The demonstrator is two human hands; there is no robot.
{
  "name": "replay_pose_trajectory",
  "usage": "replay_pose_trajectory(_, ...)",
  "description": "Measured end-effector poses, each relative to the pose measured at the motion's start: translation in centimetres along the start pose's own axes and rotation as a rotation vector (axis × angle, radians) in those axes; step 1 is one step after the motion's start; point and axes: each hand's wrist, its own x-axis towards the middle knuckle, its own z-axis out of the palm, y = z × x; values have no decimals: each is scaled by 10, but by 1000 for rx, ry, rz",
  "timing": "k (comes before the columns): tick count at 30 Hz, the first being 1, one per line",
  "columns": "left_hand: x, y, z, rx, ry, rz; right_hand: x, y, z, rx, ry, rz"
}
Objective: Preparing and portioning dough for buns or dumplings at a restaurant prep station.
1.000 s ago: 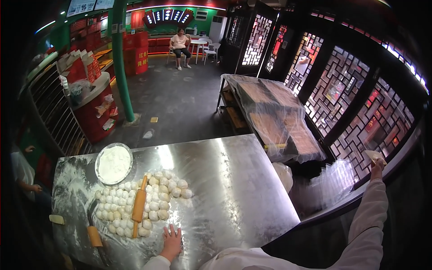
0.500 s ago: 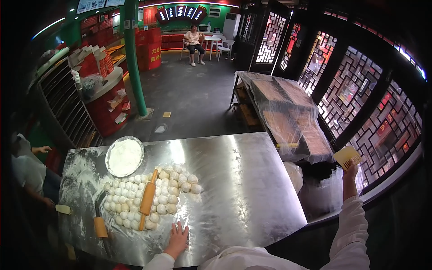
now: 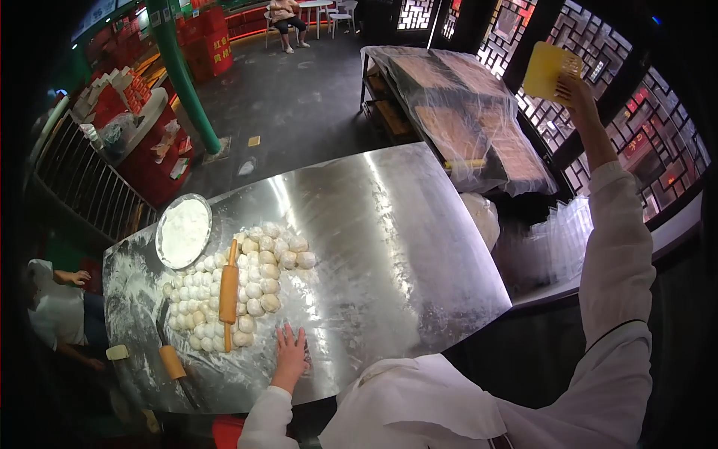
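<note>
My right hand point(image 3: 574, 93) is raised high at the far right, its fingers closed on a flat yellow dough scraper point(image 3: 543, 71). Flat on the steel table point(image 3: 359, 299), near its front edge, rests my left hand point(image 3: 290, 359), fingers spread and nothing in them. Just beyond it to the left lie rows of floured dough balls point(image 3: 196, 295). A wooden rolling pin point(image 3: 229, 293) lies lengthwise on top of them. Behind the dough stands a round metal tray point(image 3: 210, 224) of white flour.
Another rolling pin point(image 3: 173, 362) and a small pale scraper point(image 3: 117, 352) lie at the table's left, beside a co-worker point(image 3: 63, 303). Plastic-covered boards point(image 3: 449, 123) rest on a rack behind the right corner. A green post point(image 3: 183, 82) rises beyond; another person point(image 3: 285, 19) sits far back.
My right hand has swung upward and farther forward with the dough scraper. My left hand stays spread on the table. The view has tipped downward.
</note>
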Motion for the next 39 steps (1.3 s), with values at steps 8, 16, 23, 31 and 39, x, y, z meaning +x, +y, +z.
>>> replay_pose_trajectory(8, -2, 13, 1, -76, -2, 18, -305, 211, 50, -143, -197, 643)
replay_pose_trajectory(16, -8, 23, -4, -86, -37, -32, -393, 340, -7, -423, -16, 763)
replay_pose_trajectory(23, -4, 18, 9, -35, -25, -55, -445, 283, 317, -587, -461, 365)
replay_pose_trajectory(31, -4, 24, 6, -54, -77, -57, -489, 221, 255, -80, -386, 689)
replay_pose_trajectory(39, -1, 20, 4, -45, -51, -69, -530, 264, -83, -480, 274, 925)
